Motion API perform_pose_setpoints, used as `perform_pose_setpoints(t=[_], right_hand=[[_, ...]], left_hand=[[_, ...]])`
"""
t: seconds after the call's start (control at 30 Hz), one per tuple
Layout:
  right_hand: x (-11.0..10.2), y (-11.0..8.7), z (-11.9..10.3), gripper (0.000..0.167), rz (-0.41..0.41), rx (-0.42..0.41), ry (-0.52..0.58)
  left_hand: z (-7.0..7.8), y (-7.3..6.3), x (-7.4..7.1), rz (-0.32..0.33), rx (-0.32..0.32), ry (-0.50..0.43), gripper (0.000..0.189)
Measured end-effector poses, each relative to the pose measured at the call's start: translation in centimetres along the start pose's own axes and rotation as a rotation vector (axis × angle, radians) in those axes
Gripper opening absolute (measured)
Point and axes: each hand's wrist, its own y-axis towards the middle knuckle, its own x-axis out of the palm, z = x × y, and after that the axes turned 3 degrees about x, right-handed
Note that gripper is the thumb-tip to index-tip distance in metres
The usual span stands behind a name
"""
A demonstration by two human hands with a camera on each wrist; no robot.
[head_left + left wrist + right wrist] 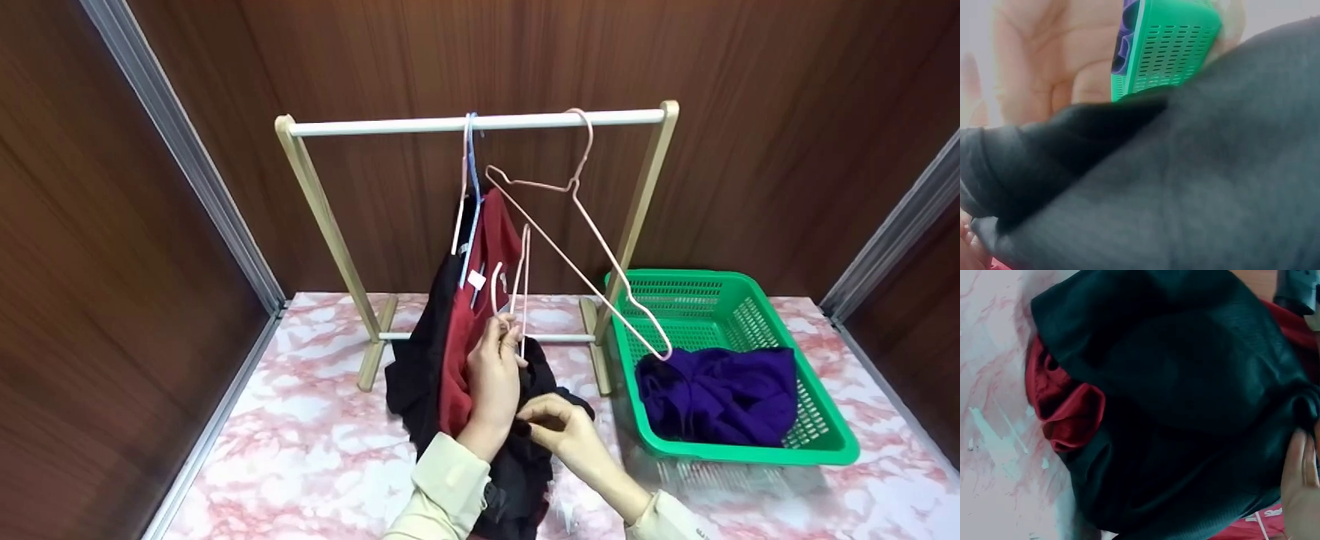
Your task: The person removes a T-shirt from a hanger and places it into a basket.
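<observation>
My left hand grips a pale pink wire hanger in front of the rack, its hook pointing up. A black garment hangs below the hanger, and my right hand pinches its cloth between thumb and fingers. In the right wrist view the black garment spreads in loose folds. Black cloth covers much of the left wrist view. Close to the left hand, a red garment and another black garment hang from the rack.
The rack has a white rail and wooden legs. A bare pink hanger hangs aslant at its right, its lower end over a green basket holding purple cloth. The tabletop is pink marbled; wooden walls surround it.
</observation>
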Motion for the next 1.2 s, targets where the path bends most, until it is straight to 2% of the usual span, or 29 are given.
perform_pose_setpoints(t=[0.1, 0.17, 0.23, 0.33, 0.47, 0.6, 0.8, 0.9, 1.03, 1.13, 1.2], right_hand=[[0.2, 0.1, 0.6, 0.039, 0.108, -0.030, -0.136], [0.0, 0.3, 1.0, 0.060, 0.113, 0.037, -0.192], [-0.4, 0.4, 1.4, 0.075, 0.052, 0.131, -0.189], [-0.9, 0.5, 2.0, 0.080, -0.081, 0.244, -0.089], [-1.3, 0.5, 2.6, 0.077, -0.169, 0.285, 0.006], [-1.4, 0.6, 2.9, 0.068, -0.177, 0.322, 0.082], [-1.4, 0.7, 3.6, 0.043, -0.197, 0.397, 0.156], [-1.3, 0.8, 3.8, 0.035, -0.177, 0.427, 0.166], [-1.1, 0.9, 3.9, 0.021, -0.111, 0.469, 0.180], [-1.0, 1.0, 3.9, 0.008, -0.069, 0.468, 0.165], [-0.9, 1.1, 3.9, 0.006, -0.052, 0.454, 0.150]], left_hand=[[-0.1, 0.0, 0.0, 0.000, -0.010, -0.023, 0.010], [0.0, 0.0, 0.0, -0.001, -0.012, -0.033, 0.009], [0.0, -0.1, 0.0, -0.001, -0.017, -0.039, 0.008], [0.1, -0.2, 0.1, -0.005, -0.021, -0.044, 0.007], [0.1, -0.3, 0.2, -0.008, -0.022, -0.061, 0.007], [-0.1, -0.3, 0.2, -0.003, -0.037, -0.087, 0.009], [-0.2, -0.4, 0.3, -0.009, -0.045, -0.122, 0.011], [-0.2, -0.6, 0.4, -0.017, -0.040, -0.127, 0.011], [0.0, -0.8, 0.6, -0.025, -0.054, -0.123, 0.014], [0.3, -0.8, 0.6, -0.036, -0.051, -0.072, 0.021], [0.6, -1.0, 0.5, -0.049, -0.044, -0.023, 0.026]])
